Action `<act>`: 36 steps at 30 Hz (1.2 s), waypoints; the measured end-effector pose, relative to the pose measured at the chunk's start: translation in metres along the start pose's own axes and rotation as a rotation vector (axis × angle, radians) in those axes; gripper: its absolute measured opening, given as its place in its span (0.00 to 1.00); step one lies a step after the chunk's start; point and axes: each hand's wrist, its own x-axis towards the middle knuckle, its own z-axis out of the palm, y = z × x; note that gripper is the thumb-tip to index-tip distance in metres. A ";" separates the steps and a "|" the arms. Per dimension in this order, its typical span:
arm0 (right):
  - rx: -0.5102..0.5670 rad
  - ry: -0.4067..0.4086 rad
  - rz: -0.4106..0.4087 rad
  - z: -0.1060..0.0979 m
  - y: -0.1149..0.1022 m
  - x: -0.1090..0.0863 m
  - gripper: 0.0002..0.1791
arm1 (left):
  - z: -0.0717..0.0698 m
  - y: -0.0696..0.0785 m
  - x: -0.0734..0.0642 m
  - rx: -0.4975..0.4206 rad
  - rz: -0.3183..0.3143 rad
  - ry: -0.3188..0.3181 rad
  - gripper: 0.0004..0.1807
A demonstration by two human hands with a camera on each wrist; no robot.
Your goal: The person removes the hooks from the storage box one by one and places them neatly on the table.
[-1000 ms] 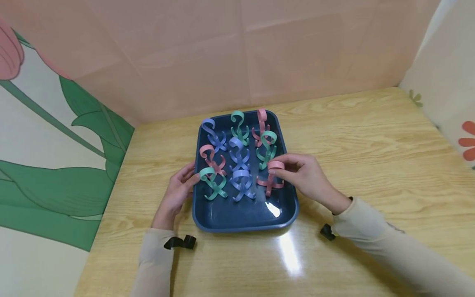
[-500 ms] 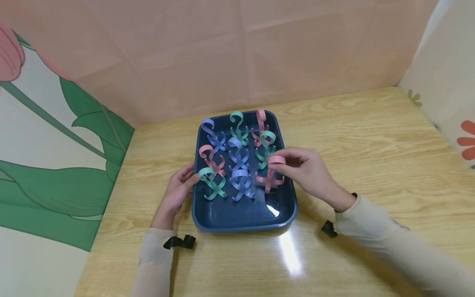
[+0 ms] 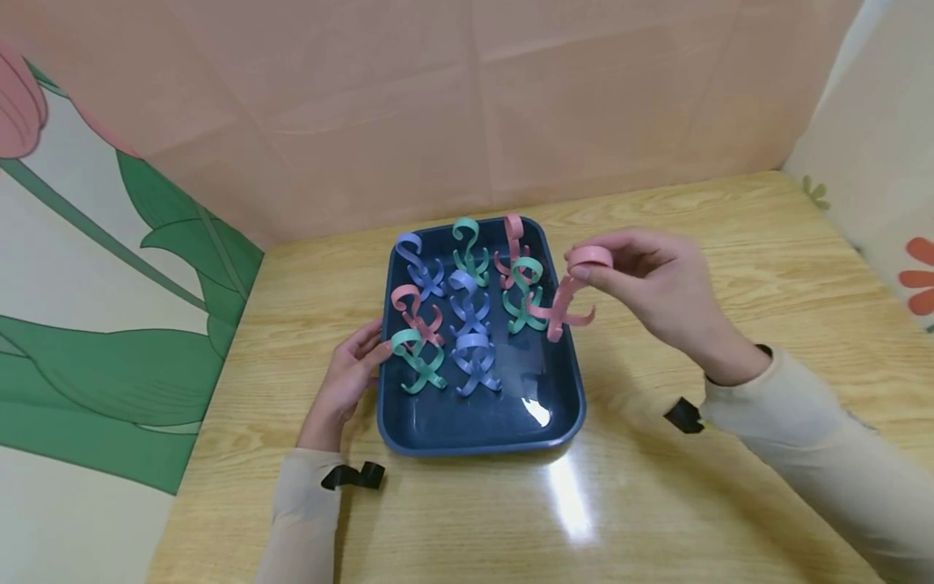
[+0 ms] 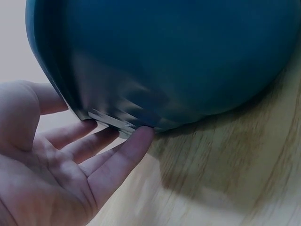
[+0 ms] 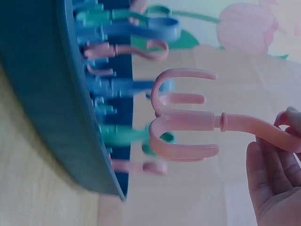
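My right hand [image 3: 657, 280] pinches a pink plastic multi-prong hook [image 3: 560, 312] by its curled top, between thumb and fingers. In the head view the hook hangs upright over the right rim of the dark blue tray [image 3: 474, 430], prongs downward. The right wrist view shows the pink hook [image 5: 188, 120] raised away from the tray wall [image 5: 51, 70]. At the tray's left side, my left hand [image 3: 346, 381] grips the edge, thumb over the rim. In the left wrist view its fingertips [image 4: 141, 136] touch the tray's outer wall.
Inside the tray stand several more hooks: blue ones [image 3: 477, 377], green ones [image 3: 423, 373] and pink ones [image 3: 426, 328]. The wooden table [image 3: 693, 235] reaches a pink back wall [image 3: 620, 97]. A floral panel [image 3: 131, 324] closes the left side.
My right hand has lifted the pink hook from the tray's right side and carried it up and to the right. My left hand has stayed at the tray's edge.
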 end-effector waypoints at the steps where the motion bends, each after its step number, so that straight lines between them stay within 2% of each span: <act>1: -0.016 0.008 0.005 -0.004 0.000 0.002 0.12 | 0.000 0.000 0.000 -0.001 -0.002 0.002 0.26; 2: -0.021 0.014 0.013 -0.008 0.000 0.005 0.12 | 0.000 0.000 0.000 -0.002 -0.004 0.004 0.26; 8: -0.255 0.062 0.091 -0.029 0.010 0.016 0.12 | 0.000 0.000 0.000 -0.012 0.005 0.003 0.26; 14: -0.361 0.101 0.241 -0.050 0.045 0.030 0.16 | -0.001 0.000 0.000 -0.013 -0.002 0.009 0.26; 17: -0.360 0.104 0.339 -0.058 0.067 0.039 0.18 | -0.001 0.000 0.000 -0.017 -0.004 0.007 0.26; 20: -0.324 0.112 0.398 -0.062 0.085 0.048 0.20 | 0.000 0.000 0.000 -0.021 -0.004 0.007 0.26; 25: -0.249 0.133 0.392 -0.064 0.116 0.063 0.21 | -0.001 -0.003 0.003 -0.037 -0.001 0.005 0.26; 29: -0.242 0.148 0.383 -0.064 0.136 0.072 0.20 | -0.003 -0.012 0.009 -0.054 -0.010 0.002 0.26; 36: -0.261 0.191 0.422 -0.064 0.154 0.083 0.19 | -0.006 -0.024 0.017 -0.055 0.012 0.018 0.24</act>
